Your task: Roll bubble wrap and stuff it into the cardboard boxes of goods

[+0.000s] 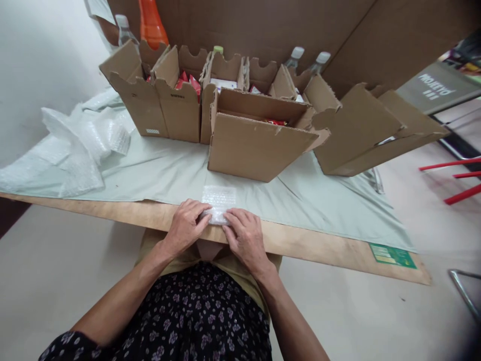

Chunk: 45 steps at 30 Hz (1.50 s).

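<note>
A small strip of bubble wrap (219,198) lies at the table's front edge, flat at its far end and thicker, as if folded or rolled, at the near end. My left hand (188,220) grips the near left corner between thumb and fingers. On the near right corner, my right hand (246,231) does the same with bent fingers. Whether anything is inside the fold cannot be seen. Just beyond the strip stands an open cardboard box (255,148) with something red inside.
Behind it is a row of open cardboard boxes (180,113) with small packets; another box (353,135) stands at right. Loose bubble wrap (82,145) is heaped at left on the pale green cloth (165,170). An orange bottle (152,27) and clear bottles (319,62) rise behind the row.
</note>
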Each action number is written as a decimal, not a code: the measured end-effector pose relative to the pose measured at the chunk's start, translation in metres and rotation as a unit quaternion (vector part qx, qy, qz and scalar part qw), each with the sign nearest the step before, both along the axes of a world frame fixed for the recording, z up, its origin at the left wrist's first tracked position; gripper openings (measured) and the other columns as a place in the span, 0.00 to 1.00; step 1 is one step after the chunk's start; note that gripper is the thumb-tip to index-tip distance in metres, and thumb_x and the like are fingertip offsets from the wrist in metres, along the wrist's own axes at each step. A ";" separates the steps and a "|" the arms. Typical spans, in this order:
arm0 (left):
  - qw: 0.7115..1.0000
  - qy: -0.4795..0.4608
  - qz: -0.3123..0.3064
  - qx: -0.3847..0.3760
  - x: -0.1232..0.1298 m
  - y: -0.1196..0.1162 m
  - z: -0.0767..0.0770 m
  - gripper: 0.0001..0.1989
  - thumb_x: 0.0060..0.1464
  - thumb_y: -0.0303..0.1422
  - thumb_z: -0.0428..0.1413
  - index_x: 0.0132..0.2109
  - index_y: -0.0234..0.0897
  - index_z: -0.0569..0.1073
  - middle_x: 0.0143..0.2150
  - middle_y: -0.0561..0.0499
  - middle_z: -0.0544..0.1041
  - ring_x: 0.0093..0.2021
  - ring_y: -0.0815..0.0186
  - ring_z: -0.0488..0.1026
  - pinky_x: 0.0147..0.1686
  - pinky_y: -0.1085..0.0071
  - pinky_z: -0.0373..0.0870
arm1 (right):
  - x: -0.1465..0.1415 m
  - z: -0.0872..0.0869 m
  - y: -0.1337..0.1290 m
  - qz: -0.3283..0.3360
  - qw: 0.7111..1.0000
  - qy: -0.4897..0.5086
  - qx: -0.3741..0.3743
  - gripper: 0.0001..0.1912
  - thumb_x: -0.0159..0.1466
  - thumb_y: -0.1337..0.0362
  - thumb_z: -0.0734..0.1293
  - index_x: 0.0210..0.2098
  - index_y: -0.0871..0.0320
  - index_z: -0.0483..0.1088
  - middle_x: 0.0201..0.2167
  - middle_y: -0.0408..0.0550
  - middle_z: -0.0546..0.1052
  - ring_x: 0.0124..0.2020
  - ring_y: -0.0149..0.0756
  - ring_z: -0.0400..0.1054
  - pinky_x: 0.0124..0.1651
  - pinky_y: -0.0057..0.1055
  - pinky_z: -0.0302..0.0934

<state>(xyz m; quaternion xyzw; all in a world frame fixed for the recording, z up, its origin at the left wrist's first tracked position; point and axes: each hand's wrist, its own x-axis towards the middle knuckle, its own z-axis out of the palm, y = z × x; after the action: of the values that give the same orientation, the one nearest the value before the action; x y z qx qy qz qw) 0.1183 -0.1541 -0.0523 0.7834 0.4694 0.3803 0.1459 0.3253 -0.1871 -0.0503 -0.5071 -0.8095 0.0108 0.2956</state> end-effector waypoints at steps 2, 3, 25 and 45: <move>1.000 -0.009 -0.001 0.001 0.000 -0.003 -0.001 0.08 0.65 0.29 0.57 0.49 0.37 0.78 0.42 0.46 0.81 0.44 0.58 0.78 0.46 0.59 0.77 | 0.001 0.000 0.003 0.001 1.000 0.001 -0.021 0.10 0.70 0.68 0.67 0.50 0.55 0.76 0.49 0.51 0.82 0.50 0.45 0.73 0.51 0.43 0.64; 1.000 -0.015 -0.006 0.002 -0.001 -0.005 -0.001 0.09 0.65 0.30 0.58 0.51 0.37 0.78 0.46 0.44 0.80 0.47 0.57 0.78 0.48 0.59 0.78 | 0.001 0.000 0.004 -0.002 0.999 0.012 -0.031 0.09 0.70 0.67 0.67 0.48 0.55 0.76 0.49 0.51 0.82 0.50 0.45 0.73 0.52 0.43 0.64; 0.998 0.019 -0.053 -0.004 -0.006 0.000 0.003 0.07 0.66 0.30 0.57 0.48 0.36 0.78 0.47 0.43 0.81 0.48 0.56 0.78 0.49 0.57 0.76 | 0.009 0.006 0.015 0.016 0.979 0.139 -0.151 0.07 0.71 0.62 0.66 0.43 0.54 0.76 0.46 0.49 0.82 0.50 0.44 0.74 0.54 0.44 0.64; 0.998 0.021 -0.045 -0.030 -0.004 0.006 0.007 0.07 0.68 0.32 0.55 0.43 0.38 0.77 0.41 0.48 0.82 0.43 0.58 0.76 0.45 0.60 0.73 | 0.009 0.003 0.012 -0.009 0.977 0.166 -0.131 0.10 0.72 0.59 0.65 0.49 0.54 0.76 0.47 0.51 0.83 0.49 0.44 0.76 0.53 0.44 0.69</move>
<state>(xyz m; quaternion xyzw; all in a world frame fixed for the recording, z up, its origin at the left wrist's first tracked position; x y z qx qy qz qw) 0.1147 -0.1483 -0.0457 0.8072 0.4475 0.3423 0.1762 0.3348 -0.1747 -0.0472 -0.5397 -0.7363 0.1980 0.3569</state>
